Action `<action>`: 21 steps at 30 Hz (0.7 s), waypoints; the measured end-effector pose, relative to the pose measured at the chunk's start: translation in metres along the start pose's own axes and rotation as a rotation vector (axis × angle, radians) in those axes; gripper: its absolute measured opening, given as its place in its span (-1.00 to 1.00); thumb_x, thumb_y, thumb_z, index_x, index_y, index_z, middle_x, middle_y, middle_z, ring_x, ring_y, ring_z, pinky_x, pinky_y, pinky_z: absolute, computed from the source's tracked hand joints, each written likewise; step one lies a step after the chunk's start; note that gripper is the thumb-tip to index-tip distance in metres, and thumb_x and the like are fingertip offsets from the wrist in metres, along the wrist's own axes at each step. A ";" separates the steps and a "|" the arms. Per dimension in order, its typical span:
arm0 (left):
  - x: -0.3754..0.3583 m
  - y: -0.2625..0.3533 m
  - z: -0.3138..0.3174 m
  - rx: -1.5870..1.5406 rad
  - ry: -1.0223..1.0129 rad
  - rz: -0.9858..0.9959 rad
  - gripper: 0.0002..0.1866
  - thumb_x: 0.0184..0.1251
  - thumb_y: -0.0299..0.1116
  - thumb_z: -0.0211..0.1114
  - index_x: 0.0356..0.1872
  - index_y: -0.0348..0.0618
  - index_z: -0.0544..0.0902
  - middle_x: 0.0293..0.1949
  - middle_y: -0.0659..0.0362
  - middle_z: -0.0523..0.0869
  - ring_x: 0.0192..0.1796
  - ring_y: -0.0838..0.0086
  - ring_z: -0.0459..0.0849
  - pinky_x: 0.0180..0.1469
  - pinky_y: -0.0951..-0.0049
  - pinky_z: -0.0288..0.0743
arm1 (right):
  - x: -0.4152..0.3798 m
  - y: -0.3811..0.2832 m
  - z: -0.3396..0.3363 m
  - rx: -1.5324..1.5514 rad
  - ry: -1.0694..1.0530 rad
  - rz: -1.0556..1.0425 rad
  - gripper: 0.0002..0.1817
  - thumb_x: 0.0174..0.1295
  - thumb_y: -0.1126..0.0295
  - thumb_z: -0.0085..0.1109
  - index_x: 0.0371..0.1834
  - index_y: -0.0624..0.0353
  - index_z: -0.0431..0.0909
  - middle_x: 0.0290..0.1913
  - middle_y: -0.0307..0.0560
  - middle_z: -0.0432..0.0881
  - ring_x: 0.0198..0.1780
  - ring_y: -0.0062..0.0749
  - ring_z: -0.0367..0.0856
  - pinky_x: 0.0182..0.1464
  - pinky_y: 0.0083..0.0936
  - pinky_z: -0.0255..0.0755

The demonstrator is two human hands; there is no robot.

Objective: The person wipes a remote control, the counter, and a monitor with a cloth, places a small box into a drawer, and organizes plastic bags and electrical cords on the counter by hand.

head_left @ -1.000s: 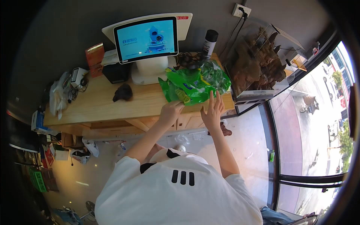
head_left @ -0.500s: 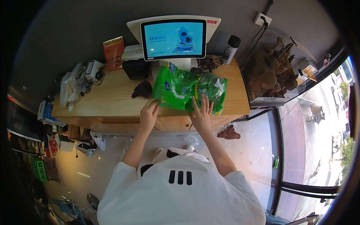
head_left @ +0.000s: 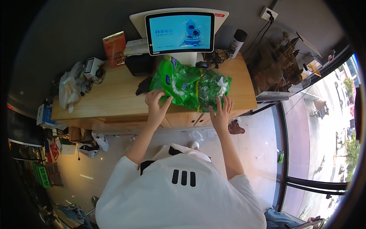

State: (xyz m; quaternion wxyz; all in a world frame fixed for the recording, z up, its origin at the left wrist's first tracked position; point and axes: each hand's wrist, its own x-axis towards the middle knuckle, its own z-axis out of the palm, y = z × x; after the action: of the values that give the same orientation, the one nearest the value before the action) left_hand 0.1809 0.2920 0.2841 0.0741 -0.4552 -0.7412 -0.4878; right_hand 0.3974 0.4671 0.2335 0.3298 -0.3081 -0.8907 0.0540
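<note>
A crumpled green plastic bag [head_left: 185, 86] with a yellow stripe and a clear, creased right part lies on the wooden counter [head_left: 114, 95], in front of a lit screen [head_left: 180, 33]. My left hand [head_left: 157, 105] is at the bag's lower left corner, its thumb and fingers apart and touching the edge. At the lower right edge, my right hand [head_left: 222, 110] has its fingers spread against the bag. Just left of the bag sits a dark crumpled item [head_left: 143, 86].
Behind stand a black box [head_left: 138, 65], a red booklet [head_left: 114, 49], a small white device [head_left: 92, 68] and a spray can [head_left: 238, 42]. A clear bag [head_left: 69, 89] is at the left. A glass tank [head_left: 284, 65] stands right.
My right hand has moved right along the bag's edge. My left hand has shifted slightly up and right, its fingers more apart. The bag has turned and shifted slightly.
</note>
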 end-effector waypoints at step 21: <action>-0.006 -0.036 0.000 -0.347 0.115 -0.223 -0.78 0.34 -0.31 0.31 -0.27 -0.28 0.53 -0.34 0.24 0.54 -0.31 0.63 0.40 -0.34 0.61 0.29 | 0.003 0.022 -0.025 0.137 -0.124 -0.329 -0.87 0.10 0.41 0.25 -0.27 0.06 0.60 0.38 -0.07 0.29 0.43 0.00 0.14 0.45 0.14 -0.09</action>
State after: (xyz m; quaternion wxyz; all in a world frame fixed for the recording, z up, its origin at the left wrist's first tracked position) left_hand 0.1568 0.2843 0.2572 -0.0175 -0.3478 -0.6864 -0.6384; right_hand 0.4223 0.4839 0.2481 0.2987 -0.1315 -0.9419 0.0788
